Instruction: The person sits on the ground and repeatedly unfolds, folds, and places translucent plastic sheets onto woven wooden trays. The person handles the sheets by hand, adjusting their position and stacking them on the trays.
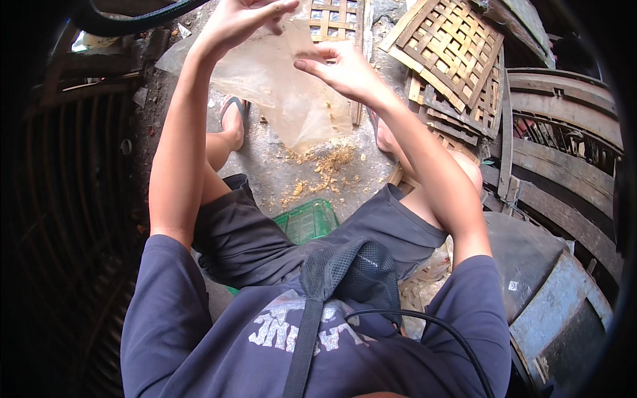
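A cloudy, translucent plastic sheet or bag (278, 79) hangs in front of me above the ground, with small yellowish bits stuck to its lower right. At its upper edge, my left hand (249, 17) and my right hand are not to be confused: the arm from the left side ends near the top rim, its fingers bent at the plastic. My right hand (333, 64) pinches the right side of the plastic between thumb and fingers. Yellow crumbs (328, 166) lie on the concrete below the sheet's lower tip.
I sit on a green plastic crate (308, 221), my sandalled feet apart. Woven bamboo panels (453, 47) are stacked at the upper right, and another woven panel (331, 20) lies beyond the plastic. Wooden slats (562, 154) stand at the right, with a dark slatted structure at the left.
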The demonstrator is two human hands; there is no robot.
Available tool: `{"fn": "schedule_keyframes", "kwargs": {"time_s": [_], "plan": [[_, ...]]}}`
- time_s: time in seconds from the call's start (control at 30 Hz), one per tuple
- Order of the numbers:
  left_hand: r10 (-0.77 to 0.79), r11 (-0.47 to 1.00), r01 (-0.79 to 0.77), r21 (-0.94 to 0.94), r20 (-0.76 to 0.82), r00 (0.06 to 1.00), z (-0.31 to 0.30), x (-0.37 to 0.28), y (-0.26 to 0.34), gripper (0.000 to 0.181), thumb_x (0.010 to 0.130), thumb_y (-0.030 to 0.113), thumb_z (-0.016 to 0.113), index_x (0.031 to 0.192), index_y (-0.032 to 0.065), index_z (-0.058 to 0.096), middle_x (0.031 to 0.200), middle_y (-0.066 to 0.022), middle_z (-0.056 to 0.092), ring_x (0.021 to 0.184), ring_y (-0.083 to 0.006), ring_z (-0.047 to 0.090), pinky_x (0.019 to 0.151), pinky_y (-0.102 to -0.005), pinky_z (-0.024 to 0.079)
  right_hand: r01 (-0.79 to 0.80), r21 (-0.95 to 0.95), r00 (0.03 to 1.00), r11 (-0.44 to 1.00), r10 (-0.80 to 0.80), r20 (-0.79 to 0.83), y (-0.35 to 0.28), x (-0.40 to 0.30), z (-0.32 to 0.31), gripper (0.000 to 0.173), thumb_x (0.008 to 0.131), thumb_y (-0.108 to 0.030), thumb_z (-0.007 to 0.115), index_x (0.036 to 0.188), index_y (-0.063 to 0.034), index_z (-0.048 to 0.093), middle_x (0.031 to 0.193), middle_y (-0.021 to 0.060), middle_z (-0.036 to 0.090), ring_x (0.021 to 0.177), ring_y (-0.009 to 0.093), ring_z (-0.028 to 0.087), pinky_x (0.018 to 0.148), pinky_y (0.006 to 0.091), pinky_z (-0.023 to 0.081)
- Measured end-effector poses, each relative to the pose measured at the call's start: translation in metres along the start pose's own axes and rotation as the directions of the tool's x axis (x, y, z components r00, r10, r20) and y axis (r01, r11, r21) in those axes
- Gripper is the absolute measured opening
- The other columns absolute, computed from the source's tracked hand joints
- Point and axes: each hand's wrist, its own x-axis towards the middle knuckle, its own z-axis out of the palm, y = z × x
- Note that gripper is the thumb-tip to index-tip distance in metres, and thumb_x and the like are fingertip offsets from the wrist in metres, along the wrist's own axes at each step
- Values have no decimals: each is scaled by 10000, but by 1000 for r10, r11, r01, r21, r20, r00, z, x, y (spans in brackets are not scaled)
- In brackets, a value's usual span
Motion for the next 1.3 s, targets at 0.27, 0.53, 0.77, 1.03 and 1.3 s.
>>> {"fn": "schedule_keyframes", "kwargs": {"time_s": [0.27,0.53,0.77,1.03,1.3], "plan": [[163,915,-269,-299,-337,927,-63,33,-44,235,867,231,661,859,-4,679,692,-10,636,589,-63,549,521,-223,422,77,-474,905,877,137,402,17,-20,29,232,815,-300,650,915,-107,730,860,132,701,819,269,673,750,393,513],[283,787,-472,-398,-447,849,-67,60,-96,282,856,193,651,1037,-21,619,853,-62,671,762,-100,612,654,-225,486,100,-467,842,878,175,510,13,-23,14,258,811,-304,644,917,-80,715,862,141,692,828,255,660,745,381,515],[557,823,-559,98,48,829,13,45,-72,408,893,390,596,1170,92,633,1063,-85,655,993,-196,609,866,-333,475,13,-353,858,936,170,484,-1,-1,-38,382,813,-328,637,1051,-32,682,940,137,697,859,197,660,778,308,514],[500,833,-529,-159,625,599,54,12,-22,437,871,456,584,1025,54,663,955,-85,668,931,-192,604,868,-350,458,-137,-116,868,984,176,464,18,-24,-88,373,843,-342,656,1066,-42,677,922,83,699,866,126,630,805,279,490],[489,852,-510,-120,530,693,64,8,-45,343,849,388,665,945,59,680,820,-58,660,826,-163,618,776,-319,486,-112,-372,947,922,212,242,27,-31,-86,396,822,-396,656,1020,-54,686,934,105,692,882,199,639,816,315,490]]}}
